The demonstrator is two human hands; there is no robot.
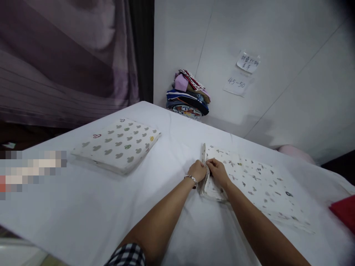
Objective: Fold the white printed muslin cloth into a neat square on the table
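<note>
A white patterned cloth lies spread on the white table, right of centre. Both my hands meet at its left edge. My left hand, with a silver bracelet on the wrist, pinches that raised edge with closed fingers. My right hand is closed on the same edge from the cloth's side. A second white cloth with grey and coloured shapes lies neatly folded to the left, well away from both hands.
A stack of folded colourful clothes sits at the table's far corner against the white wall. Paper notes are stuck to the wall. A red fabric piece lies at the right edge. A dark curtain hangs at left.
</note>
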